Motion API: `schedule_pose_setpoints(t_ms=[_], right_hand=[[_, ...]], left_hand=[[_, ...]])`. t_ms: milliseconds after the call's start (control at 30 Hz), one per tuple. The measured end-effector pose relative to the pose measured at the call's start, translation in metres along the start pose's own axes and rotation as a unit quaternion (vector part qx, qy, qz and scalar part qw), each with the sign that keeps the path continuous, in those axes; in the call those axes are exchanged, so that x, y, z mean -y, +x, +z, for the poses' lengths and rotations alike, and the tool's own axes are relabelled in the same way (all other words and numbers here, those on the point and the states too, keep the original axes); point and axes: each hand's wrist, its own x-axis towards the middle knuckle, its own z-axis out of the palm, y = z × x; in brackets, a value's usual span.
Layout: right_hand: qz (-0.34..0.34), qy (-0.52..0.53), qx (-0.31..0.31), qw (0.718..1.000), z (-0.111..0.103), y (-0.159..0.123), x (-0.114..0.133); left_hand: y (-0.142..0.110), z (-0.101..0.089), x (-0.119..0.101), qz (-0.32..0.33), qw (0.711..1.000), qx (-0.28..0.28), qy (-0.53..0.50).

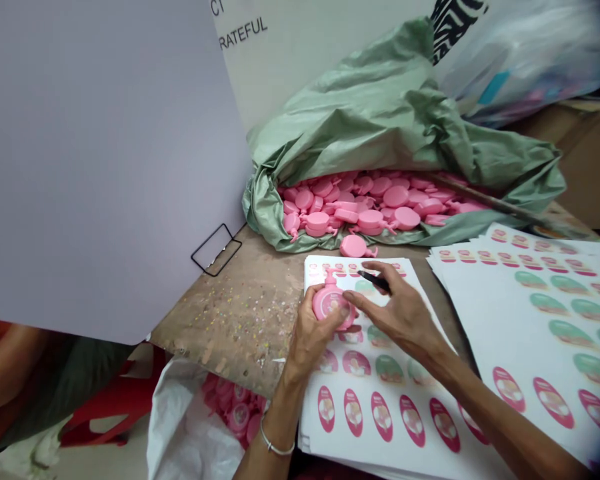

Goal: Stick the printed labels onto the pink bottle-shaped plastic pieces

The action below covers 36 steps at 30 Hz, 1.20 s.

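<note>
My left hand [307, 337] is wrapped round a small, flat, round pink pump bottle [325, 301], its nozzle pointing up and away. A round printed label shows on the bottle's face, with my left thumb over its lower part. My right hand [405, 317] has a short black pen-like tool [375, 281] tucked in its fingers; its exact kind is hard to make out. A fingertip of that hand touches the right edge of the bottle. Beneath both hands lies a stack of sticker sheets [320, 445] with pink and green printed labels.
Behind, a green sack [350, 127] opens onto many pink bottles [395, 197]; one loose bottle [354, 246] lies before it. More sticker sheets [480, 313] are at right. Below left, a white sack [185, 420] holds labelled bottles. A grey panel [105, 167] hides most of another person.
</note>
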Motion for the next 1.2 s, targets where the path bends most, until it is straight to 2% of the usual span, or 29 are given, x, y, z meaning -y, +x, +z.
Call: schedule_pose_setpoints(t_ms=[67,133,200,233,267,300,367,400,467,500,533,567,600,667,700,733,767,833,867,900,967,1000,1067,1133,1200], right_hand=[[0.014,0.063,0.033,0.997,0.009,0.005,-0.008],[0.016,0.043,0.046,0.998,0.015,0.019,-0.026],[0.029,-0.041,0.046,0.998,0.016,0.042,-0.052],[0.044,-0.094,0.061,0.993,0.016,0.056,-0.066],[0.053,-0.121,0.063,0.989,0.015,0.071,-0.079],[0.054,-0.138,0.068,0.987,0.015,0.086,-0.091],[0.056,-0.159,0.093,0.981,0.018,0.113,-0.107],[0.055,-0.165,0.107,0.979,0.021,0.123,-0.111],[0.050,-0.170,0.132,0.975,0.026,0.138,-0.115],[0.043,-0.169,0.139,0.975,0.028,0.142,-0.115],[0.032,-0.166,0.143,0.975,0.028,0.144,-0.114],[0.016,-0.163,0.146,0.976,0.027,0.145,-0.112],[-0.005,-0.160,0.148,0.976,0.025,0.145,-0.110],[-0.058,-0.151,0.149,0.976,0.017,0.139,-0.099],[-0.086,-0.144,0.150,0.974,0.012,0.133,-0.091],[-0.114,-0.136,0.151,0.973,0.007,0.126,-0.080],[-0.147,-0.124,0.154,0.969,0.002,0.117,-0.069],[-0.221,-0.091,0.172,0.956,-0.010,0.095,-0.045],[-0.274,-0.067,0.185,0.941,-0.016,0.085,-0.035],[-0.311,-0.042,0.193,0.930,-0.021,0.075,-0.027],[-0.336,0.007,0.208,0.919,-0.029,0.061,-0.021],[-0.312,0.029,0.214,0.925,-0.031,0.056,-0.023],[-0.212,0.050,0.201,0.955,-0.028,0.052,-0.034],[-0.101,0.031,0.155,0.982,-0.015,0.049,-0.049],[-0.049,0.000,0.116,0.992,0.002,0.044,-0.059]], left_hand=[[-0.003,-0.001,-0.005,-0.012,1.000,0.022,0.016],[-0.003,-0.010,-0.008,-0.029,0.999,0.021,0.017],[0.002,-0.030,-0.010,-0.025,0.998,-0.040,0.049],[0.008,-0.044,-0.010,-0.003,0.990,-0.097,0.098],[0.014,-0.059,-0.011,0.020,0.973,-0.149,0.173],[0.022,-0.074,-0.011,0.048,0.944,-0.208,0.252],[0.036,-0.099,-0.014,0.093,0.880,-0.253,0.390],[0.042,-0.106,-0.016,0.137,0.839,-0.281,0.445],[0.049,-0.109,-0.021,0.229,0.767,-0.319,0.507],[0.050,-0.105,-0.023,0.263,0.752,-0.327,0.509],[0.051,-0.096,-0.023,0.274,0.762,-0.316,0.494],[0.052,-0.086,-0.023,0.259,0.798,-0.288,0.462],[0.053,-0.074,-0.022,0.220,0.850,-0.247,0.411],[0.058,-0.051,-0.016,0.102,0.948,-0.153,0.259],[0.062,-0.042,-0.013,0.034,0.980,-0.108,0.165],[0.066,-0.034,-0.010,-0.046,0.995,-0.052,0.077],[0.070,-0.029,-0.007,-0.125,0.992,0.009,-0.004],[0.074,-0.023,-0.005,-0.259,0.949,0.137,-0.121],[0.073,-0.022,-0.005,-0.295,0.926,0.177,-0.154],[0.070,-0.022,-0.006,-0.307,0.915,0.195,-0.174],[0.059,-0.025,-0.010,-0.284,0.926,0.166,-0.184],[0.053,-0.028,-0.012,-0.263,0.937,0.137,-0.182],[0.042,-0.033,-0.018,-0.208,0.959,0.072,-0.181],[0.035,-0.038,-0.023,-0.150,0.973,0.010,-0.177],[0.034,-0.041,-0.026,-0.111,0.980,-0.042,-0.162]])
